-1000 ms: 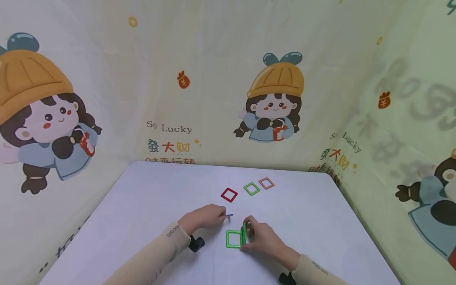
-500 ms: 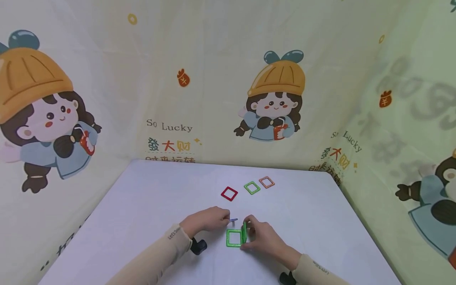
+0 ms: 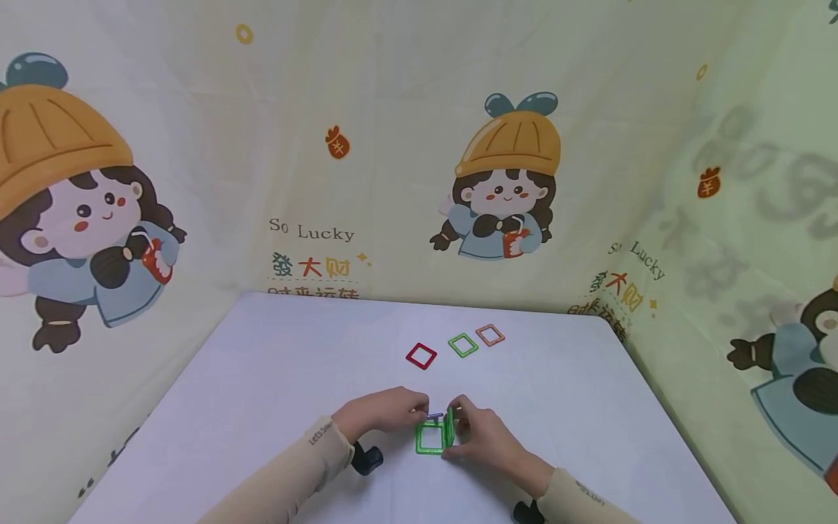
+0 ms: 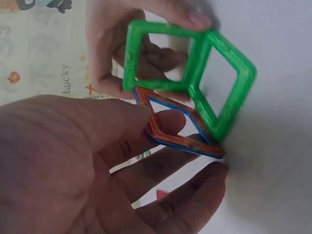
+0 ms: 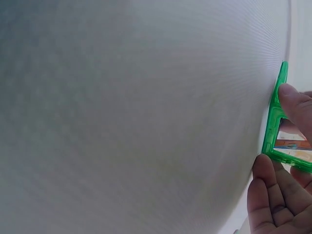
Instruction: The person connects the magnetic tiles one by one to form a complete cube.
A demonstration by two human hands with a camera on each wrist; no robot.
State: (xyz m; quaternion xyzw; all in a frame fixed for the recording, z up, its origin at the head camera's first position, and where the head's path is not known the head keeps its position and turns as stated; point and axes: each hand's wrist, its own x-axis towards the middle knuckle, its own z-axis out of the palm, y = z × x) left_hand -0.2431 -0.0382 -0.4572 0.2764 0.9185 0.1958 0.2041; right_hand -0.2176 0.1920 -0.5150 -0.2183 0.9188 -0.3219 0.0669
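My left hand (image 3: 386, 409) pinches an orange-and-blue square magnetic tile (image 4: 180, 142) between thumb and fingers; whether it is one tile or two stacked I cannot tell. In the left wrist view, this piece stands at the corner of two green tiles and appears to touch them. One, the flat green tile (image 3: 428, 451), lies on the table. The other, an upright green tile (image 4: 130, 56), stands along the flat one's right edge. My right hand (image 3: 484, 437) holds that upright tile, its thumb at the shared lower edge and its fingers behind.
Farther back on the white table (image 3: 294, 364) lie a red square tile (image 3: 414, 351), a light green square tile (image 3: 456, 339) and an orange square tile (image 3: 483, 330). A printed cloth backdrop (image 3: 406, 145) rises behind the table and at both sides.
My left hand has moved toward me and slightly right, bringing the orange-and-blue tile to the far edge of the flat green tile. My right hand has stayed in place.
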